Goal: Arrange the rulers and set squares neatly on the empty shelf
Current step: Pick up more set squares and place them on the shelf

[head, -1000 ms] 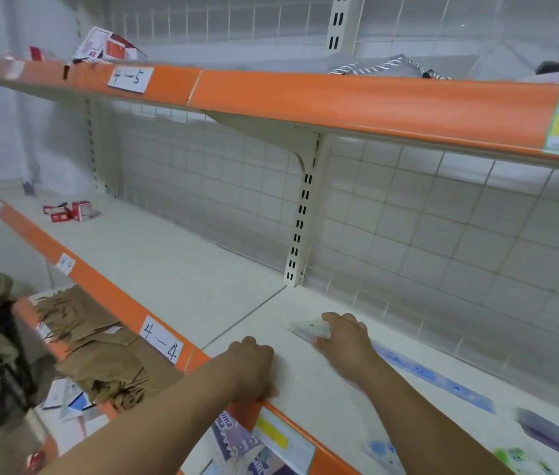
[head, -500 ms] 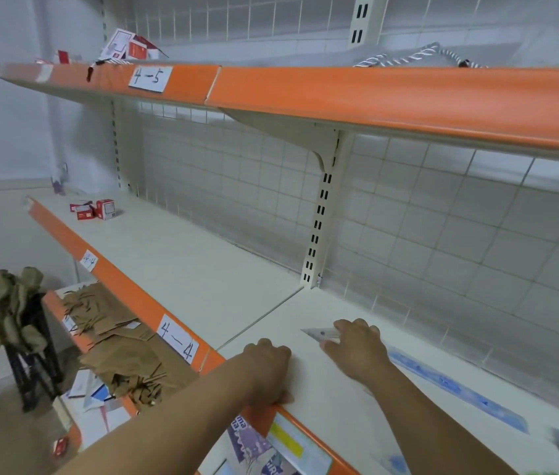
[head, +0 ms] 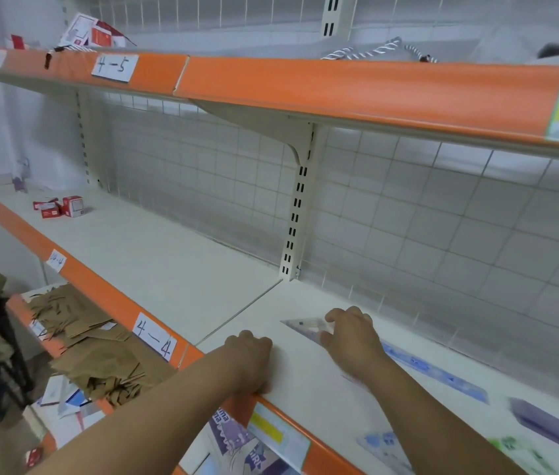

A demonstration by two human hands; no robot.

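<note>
Orange trim runs along the front of the cream shelf, and a paper label on it reads "4-4". The left hand rests on that front edge just right of the label. Its fingers are curled into a fist, knuckles up, with nothing visible inside it. The right hand reaches further back on the shelf board and holds the wide end of a clear set square, with bent fingers over the far side and the thumb at the near side. The set square lies low on the board, its sharp tip pointing left, near the wire grid at the back. A blue ruler lies flat along the shelf, running rightward from the right wrist. Nearer the front, to the right of the right forearm, sits a second set square with blue print. A blurred green piece and a purple piece lie beyond it. Far left on the same shelf stand small red boxes. The upper shelf carries a "4-5" tag and a twisted cord. Brown card scraps are heaped on the level below.
</note>
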